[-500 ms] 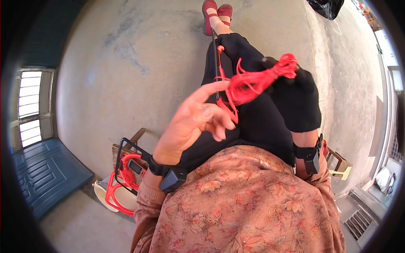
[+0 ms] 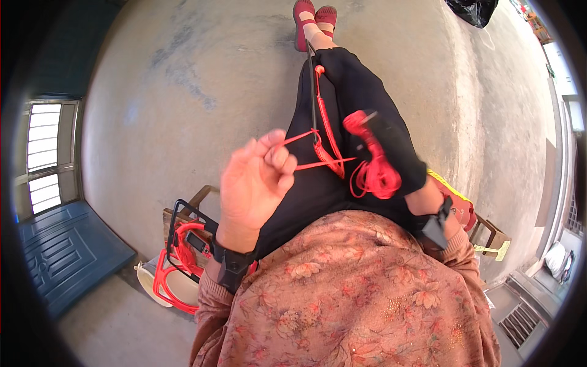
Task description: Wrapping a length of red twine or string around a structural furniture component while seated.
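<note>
My left hand (image 2: 257, 177) is raised over my lap, its fingertips pinched on two taut strands of red cord (image 2: 304, 137). The strands run right to a thin black rod (image 2: 312, 92) that lies along my black trouser legs, with a knotted run of red cord (image 2: 330, 144) beside it. My right hand (image 2: 396, 147), covered in black, is shut on a looped bundle of the same red cord (image 2: 374, 174) just right of the rod. Both wrists wear a black strap.
At my left, a wooden stool (image 2: 195, 199) carries a black wire frame with red cord pieces (image 2: 180, 248), beside a white bowl (image 2: 148, 286). There is a blue panel (image 2: 61, 251) on the concrete floor at far left. My red shoes (image 2: 312, 15) are ahead, and another stool (image 2: 489, 235) stands at right.
My left hand has drawn leftwards away from the bundle, stretching the strands tight. My right hand has dropped lower with the red bundle, which now hangs in loose loops.
</note>
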